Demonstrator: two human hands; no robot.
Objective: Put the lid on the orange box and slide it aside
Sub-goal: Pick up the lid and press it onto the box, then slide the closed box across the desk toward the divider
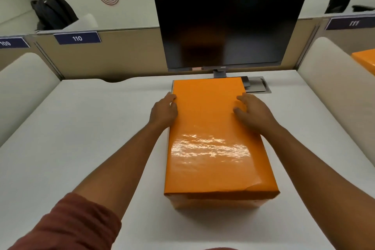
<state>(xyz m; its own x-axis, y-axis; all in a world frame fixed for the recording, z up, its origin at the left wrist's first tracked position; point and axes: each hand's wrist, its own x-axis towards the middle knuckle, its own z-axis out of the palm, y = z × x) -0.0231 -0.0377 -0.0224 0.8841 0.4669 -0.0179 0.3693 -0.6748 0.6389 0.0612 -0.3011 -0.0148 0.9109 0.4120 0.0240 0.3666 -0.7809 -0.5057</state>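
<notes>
A glossy orange box (213, 202) stands lengthwise in the middle of the white desk (81, 138), with its orange lid (211, 148) lying flat on top and covering it. My left hand (163, 110) rests against the lid's left edge near the far end, fingers curled over the rim. On the right side of the lid's top lies my right hand (253, 112), its fingers spread and pressing down. Neither hand lifts the lid; both touch it.
A dark monitor (229, 26) stands just behind the box, with a grey cable hatch (258, 86) at its foot. Padded dividers (24, 87) bound the desk left and right. Another orange box (365, 57) shows at the far right edge.
</notes>
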